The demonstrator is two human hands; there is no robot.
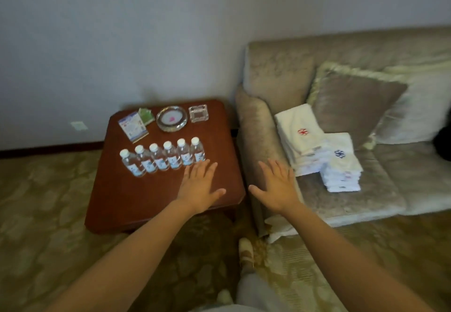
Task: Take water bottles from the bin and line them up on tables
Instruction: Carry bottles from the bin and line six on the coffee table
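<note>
Several clear water bottles [162, 156] with white caps stand upright in a row across the middle of a dark red-brown square table [136, 197]. My left hand [200, 184] hovers flat over the table, fingers spread, its fingertips just in front of the rightmost bottle [197, 150]. My right hand [275, 186] is open too, palm down, past the table's right edge and in front of the sofa arm. Neither hand holds anything. No bin is in view.
At the table's back lie a booklet [133, 125], a green packet [146, 115], a round glass dish [171, 118] and a glass ashtray [198, 113]. A beige sofa [366, 202] on the right carries folded white towels [319, 150] and cushions [353, 101]. My foot [246, 250] stands on patterned carpet.
</note>
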